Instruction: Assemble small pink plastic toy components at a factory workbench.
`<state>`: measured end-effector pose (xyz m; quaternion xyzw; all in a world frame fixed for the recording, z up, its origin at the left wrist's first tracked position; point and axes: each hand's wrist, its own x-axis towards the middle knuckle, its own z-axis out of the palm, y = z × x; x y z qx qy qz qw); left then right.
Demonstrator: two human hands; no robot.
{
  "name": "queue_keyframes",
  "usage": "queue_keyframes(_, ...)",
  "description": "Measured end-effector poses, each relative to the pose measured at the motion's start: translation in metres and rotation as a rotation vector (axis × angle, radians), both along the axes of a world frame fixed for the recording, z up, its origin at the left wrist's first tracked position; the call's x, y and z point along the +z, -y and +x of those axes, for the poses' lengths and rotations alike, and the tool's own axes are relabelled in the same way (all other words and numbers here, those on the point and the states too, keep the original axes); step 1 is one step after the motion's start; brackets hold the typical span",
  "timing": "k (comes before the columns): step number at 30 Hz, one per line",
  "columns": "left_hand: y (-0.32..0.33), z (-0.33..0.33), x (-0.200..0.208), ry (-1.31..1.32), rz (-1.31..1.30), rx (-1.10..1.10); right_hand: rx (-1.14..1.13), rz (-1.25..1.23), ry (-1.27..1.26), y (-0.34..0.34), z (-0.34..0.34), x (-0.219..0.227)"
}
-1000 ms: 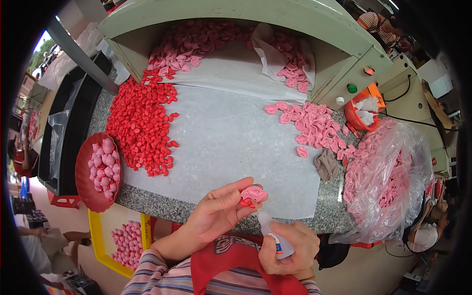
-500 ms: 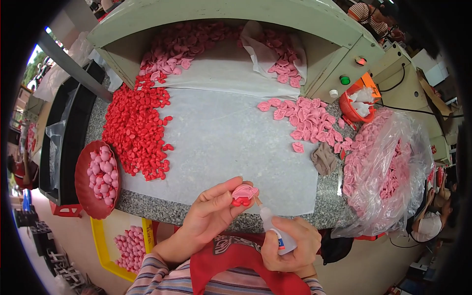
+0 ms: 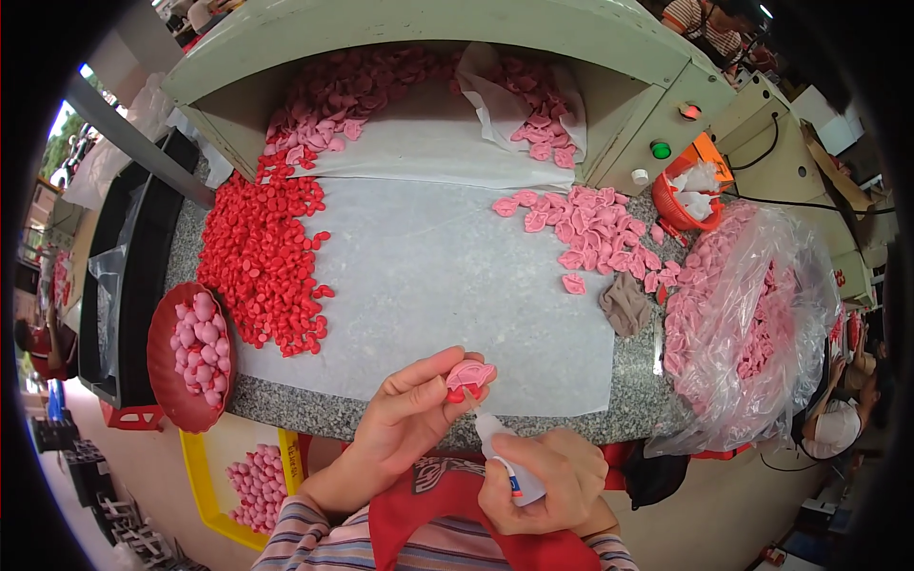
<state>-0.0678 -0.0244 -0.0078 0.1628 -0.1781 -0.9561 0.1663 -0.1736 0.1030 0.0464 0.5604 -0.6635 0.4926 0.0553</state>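
Above the table's near edge, my left hand (image 3: 405,404) pinches a small pink shell-shaped piece (image 3: 470,373) that has a red part (image 3: 457,394) along its underside. My right hand (image 3: 552,473) is wrapped round a white squeeze bottle (image 3: 489,430) with a thin nozzle. The nozzle's tip is at the red part, close to my left fingertips; whether it touches is too small to tell. Beyond my hands, a heap of small red bean-shaped pieces (image 3: 262,257) lies at the left. Loose pink pieces (image 3: 600,224) like the held one are scattered at the right.
White paper (image 3: 428,266) covers the speckled table, running under a pale green housing (image 3: 428,29). At left stand a red bowl (image 3: 157,357) of pink pieces, a black tray (image 3: 90,324) and, lower, a yellow crate (image 3: 202,485). A plastic bag (image 3: 790,314), grey cloth (image 3: 625,305) and red basket (image 3: 666,205) lie right.
My right hand has moved left with the bottle, bringing its nozzle from the piece's right end to the red underside. The held piece is turned slightly.
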Motion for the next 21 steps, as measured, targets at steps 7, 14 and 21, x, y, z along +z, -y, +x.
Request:
queue_keyframes(7, 0.000, 0.001, 0.003, 0.012, 0.062, -0.011, -0.006, -0.013, 0.021, 0.000, -0.002, -0.002)
queue_keyframes(14, 0.003, -0.001, 0.000, -0.058, 0.283, -0.050, -0.050, -0.059, 0.091, -0.013, -0.005, -0.005)
queue_keyframes(21, 0.002, 0.000, -0.002, -0.087, 0.259, -0.043, -0.039, -0.065, 0.066, -0.012, -0.007, -0.005)
